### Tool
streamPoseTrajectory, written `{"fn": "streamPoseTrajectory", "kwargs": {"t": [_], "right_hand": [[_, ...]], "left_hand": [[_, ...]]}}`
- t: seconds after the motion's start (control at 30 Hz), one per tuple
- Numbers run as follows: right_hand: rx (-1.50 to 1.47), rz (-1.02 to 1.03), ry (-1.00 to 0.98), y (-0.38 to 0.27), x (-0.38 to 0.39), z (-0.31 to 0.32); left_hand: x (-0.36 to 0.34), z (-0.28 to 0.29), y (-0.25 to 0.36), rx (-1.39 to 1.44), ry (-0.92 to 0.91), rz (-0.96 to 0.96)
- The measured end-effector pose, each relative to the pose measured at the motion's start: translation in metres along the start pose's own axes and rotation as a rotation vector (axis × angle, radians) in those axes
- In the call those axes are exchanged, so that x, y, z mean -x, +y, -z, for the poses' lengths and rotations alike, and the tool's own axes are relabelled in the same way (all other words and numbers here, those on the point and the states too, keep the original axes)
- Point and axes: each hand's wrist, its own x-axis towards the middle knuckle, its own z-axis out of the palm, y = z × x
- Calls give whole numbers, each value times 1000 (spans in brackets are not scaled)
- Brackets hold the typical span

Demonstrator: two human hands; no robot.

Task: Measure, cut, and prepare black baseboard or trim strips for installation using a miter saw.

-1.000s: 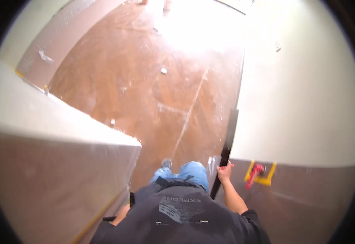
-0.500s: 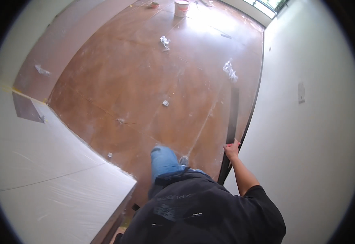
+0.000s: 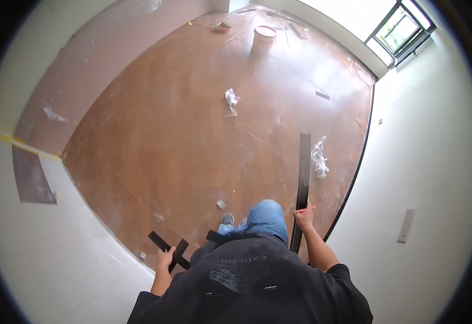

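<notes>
My right hand (image 3: 303,218) grips a long, flat black strip (image 3: 303,162) that points away from my body, and a slim red item (image 3: 312,208), perhaps a pen, sticks out from the same fingers. My left hand (image 3: 164,258), at lower left, is closed on short black pieces (image 3: 157,238) that cross or branch beside my hip; their exact shape is partly hidden. My jeans-clad leg (image 3: 265,216) is below me on the brown floor (image 3: 182,135).
A lidded pail (image 3: 264,40) and scraps lie toward the far wall. Crumpled plastic (image 3: 319,159) and another clump (image 3: 231,101) are on the floor. A white wall (image 3: 419,151) runs along the right, a plastic-covered wall (image 3: 90,248) along the left, and a window (image 3: 400,29) is upper right.
I have moved forward out of the narrow opening into the room. My left hand and its black pieces, mostly hidden earlier, now show. The window and more floor have come into view.
</notes>
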Motion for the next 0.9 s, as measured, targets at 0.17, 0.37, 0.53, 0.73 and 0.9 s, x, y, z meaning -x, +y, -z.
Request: {"fn": "streamPoseTrajectory", "kwargs": {"t": [0.17,0.37,0.53,0.73,0.9], "right_hand": [[233,-289,-75,19,-80,-15],[433,-292,-44,3,-297,-63],[267,-186,-187,-147,-580,-101],[135,-39,-38,-320,-860,-174],[79,18,107,-412,-970,-218]], "left_hand": [[-102,32,263,28,85,-54],[-172,-21,403,16,62,63],[-216,-68,478,4,-118,65],[-348,-75,644,-84,-190,104],[-510,-26,855,-201,-139,61]]}}
